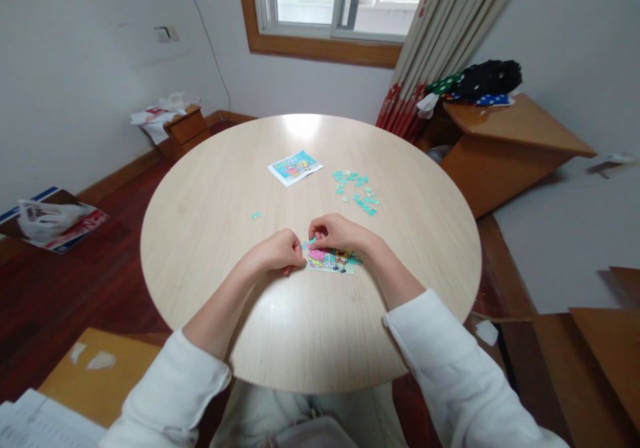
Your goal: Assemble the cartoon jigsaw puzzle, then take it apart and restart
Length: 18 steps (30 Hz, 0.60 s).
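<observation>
A partly assembled jigsaw puzzle [330, 263] with cartoon figures lies flat on the round table, close in front of me. My left hand [286, 251] is closed, its fingertips pressed at the puzzle's left edge. Over the puzzle's upper left part, my right hand [334, 231] is closed in a pinch on a small puzzle piece [311, 242], which its fingers partly hide. The right hand and wrist also cover some of the puzzle's top edge. Farther off lie several loose turquoise pieces [367, 200], and a small loose piece [257, 215] sits to the left.
A picture card [295, 167] with a similar cartoon design lies toward the back of the round table [200, 221]. A wooden cabinet [520, 148] with cloths on it stands to the right. At lower left is a brown box [110, 361] near papers.
</observation>
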Each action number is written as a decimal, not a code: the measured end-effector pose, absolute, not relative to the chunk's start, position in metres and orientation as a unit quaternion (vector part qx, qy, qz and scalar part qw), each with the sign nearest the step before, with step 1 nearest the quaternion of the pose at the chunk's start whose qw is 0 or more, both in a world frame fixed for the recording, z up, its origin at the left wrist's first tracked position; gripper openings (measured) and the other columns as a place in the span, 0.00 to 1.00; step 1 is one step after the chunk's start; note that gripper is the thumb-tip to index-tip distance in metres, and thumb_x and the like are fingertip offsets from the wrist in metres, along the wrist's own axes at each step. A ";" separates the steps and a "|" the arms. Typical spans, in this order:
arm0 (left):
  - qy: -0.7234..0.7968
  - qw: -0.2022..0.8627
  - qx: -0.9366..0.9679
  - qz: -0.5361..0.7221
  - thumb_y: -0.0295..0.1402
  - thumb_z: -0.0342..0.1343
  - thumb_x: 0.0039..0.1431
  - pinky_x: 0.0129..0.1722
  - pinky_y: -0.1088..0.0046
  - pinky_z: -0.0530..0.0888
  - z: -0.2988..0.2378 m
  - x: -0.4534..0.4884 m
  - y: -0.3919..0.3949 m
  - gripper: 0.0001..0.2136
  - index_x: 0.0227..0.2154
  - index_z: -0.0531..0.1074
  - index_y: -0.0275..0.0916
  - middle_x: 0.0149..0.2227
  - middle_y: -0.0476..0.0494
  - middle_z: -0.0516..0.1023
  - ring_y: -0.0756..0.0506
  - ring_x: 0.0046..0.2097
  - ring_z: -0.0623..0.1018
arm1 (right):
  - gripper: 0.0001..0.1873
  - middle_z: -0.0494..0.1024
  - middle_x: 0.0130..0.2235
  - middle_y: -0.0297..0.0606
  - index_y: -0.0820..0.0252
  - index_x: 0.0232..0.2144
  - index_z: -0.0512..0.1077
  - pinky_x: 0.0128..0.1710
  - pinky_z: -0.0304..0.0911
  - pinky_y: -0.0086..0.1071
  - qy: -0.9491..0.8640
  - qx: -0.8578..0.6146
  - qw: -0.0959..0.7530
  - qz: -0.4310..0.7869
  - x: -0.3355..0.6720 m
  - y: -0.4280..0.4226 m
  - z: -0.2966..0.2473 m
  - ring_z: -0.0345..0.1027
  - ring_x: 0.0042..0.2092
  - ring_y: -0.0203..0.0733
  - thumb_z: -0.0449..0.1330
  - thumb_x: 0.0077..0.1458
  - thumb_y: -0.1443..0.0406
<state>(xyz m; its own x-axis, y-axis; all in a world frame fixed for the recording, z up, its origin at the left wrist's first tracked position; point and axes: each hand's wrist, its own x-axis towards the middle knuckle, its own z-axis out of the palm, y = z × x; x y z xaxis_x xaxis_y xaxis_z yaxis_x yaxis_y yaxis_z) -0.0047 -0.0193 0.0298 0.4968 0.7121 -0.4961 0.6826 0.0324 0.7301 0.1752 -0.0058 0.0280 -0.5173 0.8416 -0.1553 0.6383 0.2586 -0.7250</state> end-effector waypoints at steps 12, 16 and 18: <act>0.568 0.444 0.598 0.351 0.33 0.54 0.49 0.19 0.77 0.51 0.031 -0.019 0.004 0.16 0.11 0.56 0.39 0.11 0.56 0.55 0.56 0.17 0.55 | 0.07 0.68 0.22 0.31 0.62 0.23 0.70 0.26 0.55 0.28 -0.723 -0.456 0.277 0.439 0.179 0.000 0.016 0.59 0.25 0.32 0.62 0.45 0.63; 0.587 0.393 0.553 0.442 0.29 0.52 0.49 0.21 0.77 0.52 0.017 -0.016 0.016 0.15 0.12 0.54 0.39 0.13 0.57 0.53 0.55 0.19 0.54 | 0.09 0.68 0.23 0.32 0.61 0.23 0.69 0.28 0.57 0.30 -0.674 -0.507 0.394 0.365 0.200 0.012 0.013 0.60 0.26 0.33 0.60 0.46 0.60; 0.588 0.349 0.559 0.469 0.27 0.51 0.48 0.22 0.77 0.53 0.010 -0.014 0.018 0.15 0.12 0.53 0.39 0.14 0.56 0.53 0.55 0.20 0.55 | 0.08 0.69 0.24 0.33 0.60 0.24 0.69 0.29 0.58 0.31 -0.639 -0.569 0.448 0.260 0.220 0.022 0.009 0.60 0.27 0.35 0.59 0.47 0.61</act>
